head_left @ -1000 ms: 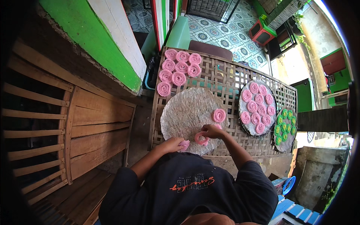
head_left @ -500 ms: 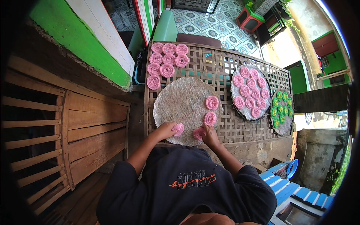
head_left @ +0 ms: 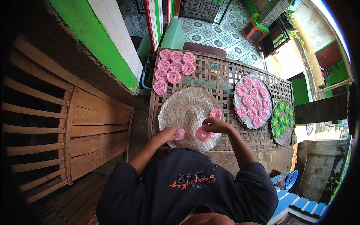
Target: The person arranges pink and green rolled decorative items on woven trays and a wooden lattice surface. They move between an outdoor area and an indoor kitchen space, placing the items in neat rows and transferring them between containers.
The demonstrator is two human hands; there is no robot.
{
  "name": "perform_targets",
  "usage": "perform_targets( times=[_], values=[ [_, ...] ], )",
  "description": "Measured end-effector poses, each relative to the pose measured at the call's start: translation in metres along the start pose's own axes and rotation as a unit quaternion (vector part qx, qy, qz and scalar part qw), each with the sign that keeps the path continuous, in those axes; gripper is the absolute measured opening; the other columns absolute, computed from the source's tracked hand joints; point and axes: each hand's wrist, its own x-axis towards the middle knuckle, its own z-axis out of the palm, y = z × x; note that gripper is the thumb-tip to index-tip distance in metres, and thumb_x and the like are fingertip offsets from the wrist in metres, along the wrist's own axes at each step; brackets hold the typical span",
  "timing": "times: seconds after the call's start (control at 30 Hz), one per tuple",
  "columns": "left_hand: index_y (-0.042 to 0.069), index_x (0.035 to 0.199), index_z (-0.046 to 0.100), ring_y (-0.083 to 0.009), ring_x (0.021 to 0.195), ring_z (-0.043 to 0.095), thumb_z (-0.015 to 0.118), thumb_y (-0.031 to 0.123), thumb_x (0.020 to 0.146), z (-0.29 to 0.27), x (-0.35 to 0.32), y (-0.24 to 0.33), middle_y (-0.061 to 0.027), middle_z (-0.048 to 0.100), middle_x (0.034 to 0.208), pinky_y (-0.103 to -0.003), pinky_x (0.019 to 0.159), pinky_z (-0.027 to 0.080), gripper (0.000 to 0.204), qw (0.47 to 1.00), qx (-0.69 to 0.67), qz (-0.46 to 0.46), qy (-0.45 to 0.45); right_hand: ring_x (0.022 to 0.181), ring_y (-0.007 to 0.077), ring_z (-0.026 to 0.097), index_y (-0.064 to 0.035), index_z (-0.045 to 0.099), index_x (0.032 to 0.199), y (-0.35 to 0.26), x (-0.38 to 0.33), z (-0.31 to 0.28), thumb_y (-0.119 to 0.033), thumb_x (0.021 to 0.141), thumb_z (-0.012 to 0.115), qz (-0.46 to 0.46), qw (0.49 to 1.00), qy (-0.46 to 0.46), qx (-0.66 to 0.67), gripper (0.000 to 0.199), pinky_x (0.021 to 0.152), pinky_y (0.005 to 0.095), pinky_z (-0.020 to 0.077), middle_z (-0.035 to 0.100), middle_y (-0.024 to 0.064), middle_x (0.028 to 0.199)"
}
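Observation:
A round, pale, rough-surfaced mat [head_left: 176, 108] lies on a woven bamboo rack [head_left: 232, 138] in front of me. My left hand [head_left: 169, 134] has its fingers closed on a small pink coiled cracker [head_left: 180, 135] at the mat's near left side. My right hand [head_left: 215, 125] pinches a larger pink coiled cracker [head_left: 203, 134] by its upper edge, tilted over the mat's near right part. Partly hidden behind that hand is another pink cracker [head_left: 212, 135]. One more pink cracker [head_left: 216, 113] sits at the mat's right edge, just beyond my right hand.
Several pink coils [head_left: 173, 77] stand in rows at the rack's far left. Further right are a round tray [head_left: 243, 122] of pink coils and a smaller tray [head_left: 285, 134] of green ones. A wooden bench [head_left: 99, 123] is on my left, a blue slatted one [head_left: 292, 200] at lower right.
My right hand has lifted its pink cracker off the mat's near right edge and moved away from me. My left hand keeps its hold. The whole view has shifted slightly.

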Motion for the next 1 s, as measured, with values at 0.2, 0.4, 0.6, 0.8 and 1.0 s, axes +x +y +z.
perform_targets(
  times=[0.2,0.4,0.6,0.8,1.0],
  values=[
    [-0.001,0.094,0.056,-0.0407,0.088,0.061,0.066,0.021,0.078,0.005,0.0,-0.009,-0.0227,0.063,0.089,-0.046,0.077,0.048,0.028,1.0,0.026,-0.001,0.004,0.082,0.0173,0.065,0.0073,0.06,0.109,0.009,0.097,-0.099,-0.01,0.079,0.069,0.001,0.945,0.199,0.26,0.035,0.072,0.0295,0.0526,0.066,0.011,0.093],
    [-0.003,0.091,0.057,-0.0392,0.087,0.061,0.066,0.016,0.078,-0.013,-0.01,0.008,-0.0225,0.062,0.088,-0.043,0.075,0.048,0.025,0.998,-0.026,-0.032,0.046,0.076,0.0164,0.066,0.0079,0.06,0.108,0.025,0.212,-0.085,-0.004,0.078,0.067,-0.009,0.81,0.259,0.525,0.032,0.063,0.0273,0.0531,0.066,0.0087,0.087],
    [-0.002,0.091,0.055,-0.0381,0.083,0.062,0.066,0.018,0.081,-0.025,-0.016,0.011,-0.0229,0.061,0.084,-0.042,0.071,0.048,0.024,0.99,-0.061,-0.063,0.112,0.077,0.0161,0.066,0.005,0.059,0.116,0.056,0.247,-0.066,-0.001,0.08,0.066,0.054,0.87,0.381,0.309,0.037,0.063,0.0281,0.0536,0.067,0.0122,0.093],
    [-0.001,0.101,0.057,-0.0252,0.075,0.061,0.067,0.02,0.085,-0.03,0.005,0.007,-0.019,0.063,0.085,-0.037,0.072,0.048,0.029,0.981,-0.124,-0.079,0.129,0.09,0.0314,0.065,-0.0024,0.058,0.122,0.063,0.218,-0.069,0.0,0.076,0.066,-0.004,0.875,0.484,-0.005,0.047,0.074,0.0363,0.0537,0.064,0.0193,0.108],
    [-0.001,0.107,0.059,-0.0217,0.078,0.064,0.064,0.017,0.088,-0.035,0.05,-0.008,-0.0143,0.066,0.089,-0.035,0.072,0.05,0.026,0.939,-0.246,-0.031,0.238,0.091,0.0237,0.065,0.0013,0.065,0.109,-0.002,0.156,-0.034,-0.028,0.09,0.062,-0.003,0.977,0.164,0.133,0.035,0.077,0.0351,0.0499,0.067,0.0166,0.099]
  ],
)
